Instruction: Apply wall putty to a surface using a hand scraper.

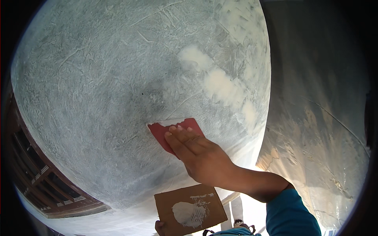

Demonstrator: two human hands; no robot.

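My right hand (204, 157) presses a flat red putty spreader (160, 135) against the grey, streaky plastered wall (86, 102). Its fingers lie over the spreader's face, and white paste coats the upper edge. Low in view, my left hand (159, 227) grips the left edge of a brown rectangular board (164, 202); only part of that hand shows. A smeared mound of white putty (187, 213) sits on the board.
Pale, smooth patches (224, 88) run diagonally across the wall, up and right of the spreader. A dark brown barred window (47, 181) is at lower left. Beyond the wall's right edge is a shadowed, stained grey surface (315, 106). Bright light comes from below.
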